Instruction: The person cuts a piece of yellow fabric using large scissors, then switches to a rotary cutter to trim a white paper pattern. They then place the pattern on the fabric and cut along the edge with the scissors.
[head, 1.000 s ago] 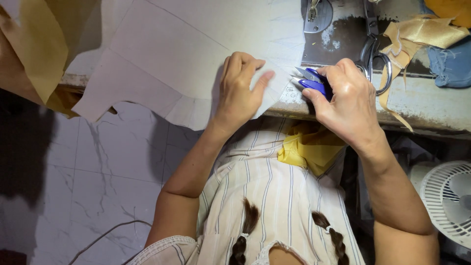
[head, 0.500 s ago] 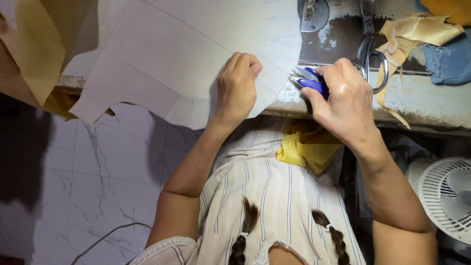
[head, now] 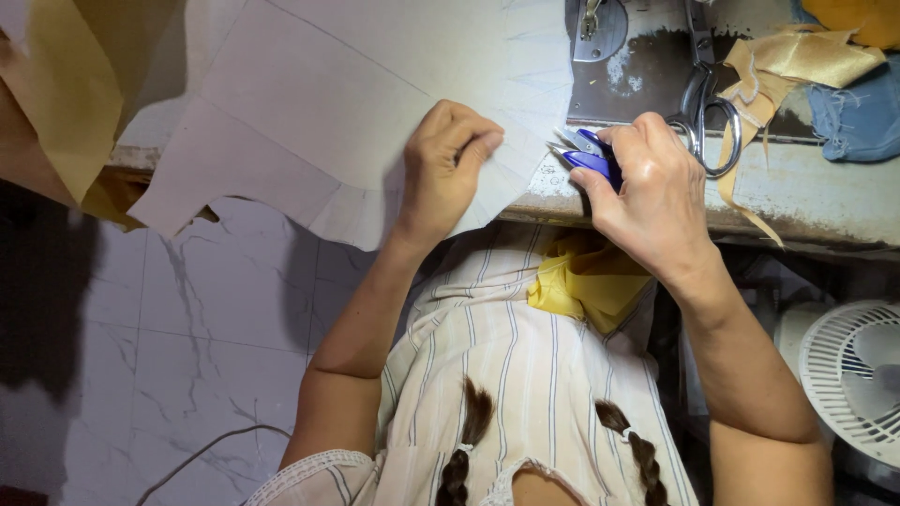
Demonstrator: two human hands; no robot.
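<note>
Little has shifted: left hand point(head: 448, 167) still pinches pale fabric point(head: 356, 103); right hand point(head: 652, 192) clenches half-hidden blue snips point(head: 586, 153).

— Where does the single view sit?

— On the person's head, looking almost straight down past their own chest and braids, so the striped shirt point(head: 525, 375) fills the lower middle.

— Which way does it face?

— Down and forward: the table edge point(head: 825, 201) crosses the upper part, the marbled floor tiles point(head: 187, 337) lie below left, and a white fan point(head: 858, 375) is cut by the right border.

— How near is it?

— Close. Both forearms run up from the bottom, the left hand point(head: 450, 169) and right hand point(head: 656, 201) sit near centre, and the pale fabric point(head: 328, 103) runs off the top.

— Any second view?

— No, only this one.
</note>
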